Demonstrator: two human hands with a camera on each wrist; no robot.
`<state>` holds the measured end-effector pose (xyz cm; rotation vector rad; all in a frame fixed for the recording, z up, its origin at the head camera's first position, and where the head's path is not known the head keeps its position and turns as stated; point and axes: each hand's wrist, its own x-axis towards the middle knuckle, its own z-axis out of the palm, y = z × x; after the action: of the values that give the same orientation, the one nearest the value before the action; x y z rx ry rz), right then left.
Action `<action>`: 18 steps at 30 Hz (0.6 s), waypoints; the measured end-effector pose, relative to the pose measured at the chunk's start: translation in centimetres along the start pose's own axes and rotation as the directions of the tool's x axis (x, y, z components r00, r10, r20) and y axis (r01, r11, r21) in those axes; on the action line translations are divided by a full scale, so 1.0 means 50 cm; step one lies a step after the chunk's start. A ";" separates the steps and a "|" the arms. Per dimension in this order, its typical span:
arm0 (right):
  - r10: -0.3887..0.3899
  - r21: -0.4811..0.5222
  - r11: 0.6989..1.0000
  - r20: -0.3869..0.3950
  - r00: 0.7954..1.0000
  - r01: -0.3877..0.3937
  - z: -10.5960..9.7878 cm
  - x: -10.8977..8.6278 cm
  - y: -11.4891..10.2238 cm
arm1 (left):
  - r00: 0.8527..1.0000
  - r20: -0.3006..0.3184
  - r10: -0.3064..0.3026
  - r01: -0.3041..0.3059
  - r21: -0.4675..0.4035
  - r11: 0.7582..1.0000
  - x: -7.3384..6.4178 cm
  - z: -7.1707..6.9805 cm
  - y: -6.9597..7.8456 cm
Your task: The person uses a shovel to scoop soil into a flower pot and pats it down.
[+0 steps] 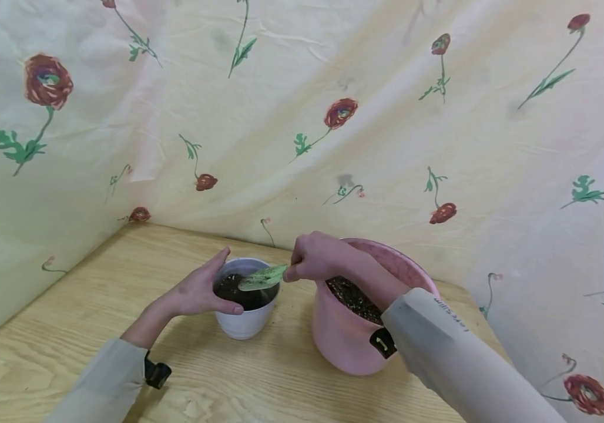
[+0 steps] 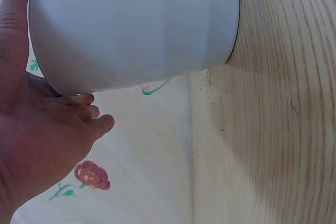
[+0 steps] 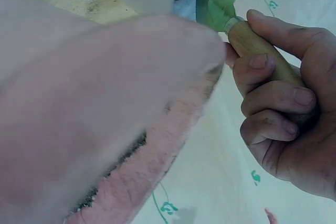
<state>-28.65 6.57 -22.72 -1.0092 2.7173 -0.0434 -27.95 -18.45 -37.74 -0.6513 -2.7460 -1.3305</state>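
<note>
My left hand [image 1: 200, 289] holds a white flower pot [image 1: 245, 325] near its rim, thumb on the near side and fingers on the far side. Dark potting soil [image 1: 228, 286] lies inside the pot. In my right hand [image 1: 319, 257] is a hand trowel; its green blade [image 1: 262, 279] tilts down over the pot's opening, with bits of soil on it. The right wrist view shows fingers curled round the trowel's wooden handle [image 3: 262, 51]. Under my right forearm stands a pink bucket [image 1: 340, 338] of soil, partly hidden by the arm.
Both containers stand on a light wooden table [image 1: 217, 376]. A flower-patterned cloth [image 1: 259, 135] hangs behind and at the sides. A black tag [image 1: 383, 342] marked 1 is on the bucket's front. Some soil crumbs [image 2: 209, 85] lie beside the pot.
</note>
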 end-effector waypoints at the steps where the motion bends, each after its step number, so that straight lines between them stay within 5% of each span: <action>1: 0.003 -0.002 1.000 0.002 1.000 -0.003 -0.003 -0.003 -0.002 | 1.000 -0.001 0.001 -0.001 0.006 1.000 0.000 0.000 -0.001; 18: -0.040 0.031 0.999 -0.088 0.995 0.043 -0.036 -0.063 0.016 | 0.999 0.014 0.033 -0.033 0.062 0.998 0.006 -0.017 0.026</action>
<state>-27.27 9.12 -20.41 -1.0782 2.7640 -0.1414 -27.89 -18.30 -36.17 -0.7001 -2.7611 -1.2334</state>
